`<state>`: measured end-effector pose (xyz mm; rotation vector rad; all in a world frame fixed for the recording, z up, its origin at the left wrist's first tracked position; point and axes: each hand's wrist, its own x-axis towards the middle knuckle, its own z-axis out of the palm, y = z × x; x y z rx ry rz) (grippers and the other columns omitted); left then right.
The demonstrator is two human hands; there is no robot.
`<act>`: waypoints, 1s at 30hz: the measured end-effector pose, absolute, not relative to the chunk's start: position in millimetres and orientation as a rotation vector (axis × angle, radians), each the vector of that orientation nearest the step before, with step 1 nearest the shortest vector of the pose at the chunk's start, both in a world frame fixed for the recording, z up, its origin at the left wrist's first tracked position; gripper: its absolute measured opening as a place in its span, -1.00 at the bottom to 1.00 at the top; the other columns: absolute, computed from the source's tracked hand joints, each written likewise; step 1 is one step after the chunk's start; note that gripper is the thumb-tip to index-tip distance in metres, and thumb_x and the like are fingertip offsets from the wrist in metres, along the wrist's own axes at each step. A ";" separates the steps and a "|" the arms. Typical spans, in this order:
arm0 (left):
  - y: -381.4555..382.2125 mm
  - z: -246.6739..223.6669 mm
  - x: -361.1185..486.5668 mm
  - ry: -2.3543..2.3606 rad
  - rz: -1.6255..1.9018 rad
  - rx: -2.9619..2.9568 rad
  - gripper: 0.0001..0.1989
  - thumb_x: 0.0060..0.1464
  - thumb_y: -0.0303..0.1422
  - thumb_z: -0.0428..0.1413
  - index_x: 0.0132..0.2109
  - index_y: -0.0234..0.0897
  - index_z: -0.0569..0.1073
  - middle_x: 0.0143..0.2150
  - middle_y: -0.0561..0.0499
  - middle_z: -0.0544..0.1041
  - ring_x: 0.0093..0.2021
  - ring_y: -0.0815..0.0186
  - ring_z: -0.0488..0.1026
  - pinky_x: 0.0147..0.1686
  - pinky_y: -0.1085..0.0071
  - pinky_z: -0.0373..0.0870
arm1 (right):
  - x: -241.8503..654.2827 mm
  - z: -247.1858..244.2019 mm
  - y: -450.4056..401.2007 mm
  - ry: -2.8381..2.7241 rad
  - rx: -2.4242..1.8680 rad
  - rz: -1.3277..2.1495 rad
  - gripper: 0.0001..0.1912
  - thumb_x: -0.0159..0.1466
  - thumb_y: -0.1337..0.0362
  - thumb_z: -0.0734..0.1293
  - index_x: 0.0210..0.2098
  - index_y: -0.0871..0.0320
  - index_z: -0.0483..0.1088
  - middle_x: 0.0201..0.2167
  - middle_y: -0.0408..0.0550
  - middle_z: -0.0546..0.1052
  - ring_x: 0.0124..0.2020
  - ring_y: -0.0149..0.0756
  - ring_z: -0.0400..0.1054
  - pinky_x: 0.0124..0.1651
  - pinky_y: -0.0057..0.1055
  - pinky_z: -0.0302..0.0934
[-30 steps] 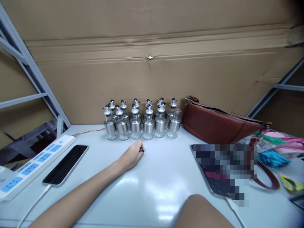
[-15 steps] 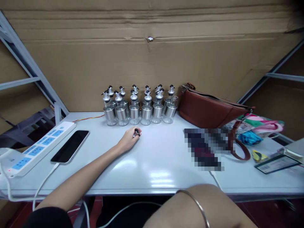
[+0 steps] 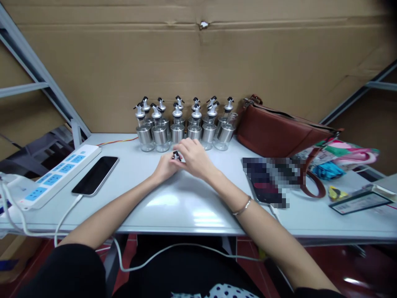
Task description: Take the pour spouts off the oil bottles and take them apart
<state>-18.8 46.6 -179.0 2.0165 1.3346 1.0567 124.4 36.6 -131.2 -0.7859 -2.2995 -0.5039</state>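
Note:
My left hand [image 3: 164,168] is closed around a small bottle pourer [image 3: 176,156], whose black tip shows above the fingers; the rest of it is hidden. From the right, my right hand [image 3: 196,158] meets it, thumb and fingers closed about the black tip. Just behind the hands stand two rows of glass oil bottles [image 3: 161,134] with steel bands and silver-and-black pourers. The bottle at the front right [image 3: 226,133] has a bare glass neck with no pourer on it.
A power strip [image 3: 58,176] and a phone [image 3: 95,175] on a cable lie at left. On the right are a brown bag [image 3: 282,128], another phone [image 3: 266,186], partly blurred, bright plastic packaging [image 3: 347,157] and a framed card [image 3: 361,201]. Cardboard [image 3: 124,62] rises behind the table.
My right hand has come from near the table's front edge to the pourer in my left hand. The left hand stays near the bottles. My view has tilted down a little.

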 end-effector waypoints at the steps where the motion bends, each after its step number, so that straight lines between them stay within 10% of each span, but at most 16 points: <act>1: 47.0 -178.4 -19.2 1.315 1.062 2.011 -0.84 -0.12 -0.30 0.11 -0.36 -0.30 0.38 -0.42 0.05 0.46 -0.36 0.33 0.37 -0.35 0.45 0.29 | 129.7 -135.2 42.5 -2.349 -0.903 -0.419 -0.58 0.28 -0.01 0.19 -0.18 0.25 0.37 -0.25 0.09 0.49 -0.20 -0.18 0.32 -0.21 -0.32 0.07; 9: 44.9 -177.6 -17.1 1.129 0.975 1.795 -0.88 -0.17 -0.36 0.03 -0.51 -0.30 0.24 -0.68 0.20 0.24 -0.64 0.48 0.17 -0.57 0.53 0.10 | 132.5 -150.9 51.2 -2.563 -1.087 -0.249 -0.72 0.35 0.14 0.13 -0.26 0.22 0.32 -0.28 0.06 0.47 -0.24 -0.22 0.30 -0.23 -0.36 -0.05; 30: 42.8 -161.7 -39.1 1.208 0.378 2.955 -0.69 0.15 -0.21 -0.09 -0.41 -0.30 0.39 -0.55 -0.04 0.45 -0.49 0.28 0.40 -0.52 0.42 0.00 | 163.7 -157.3 61.2 -2.467 -1.556 0.089 -0.84 0.27 0.35 0.22 -0.28 0.18 0.45 -0.28 0.03 0.47 -0.37 -0.30 0.33 -0.33 -0.45 0.06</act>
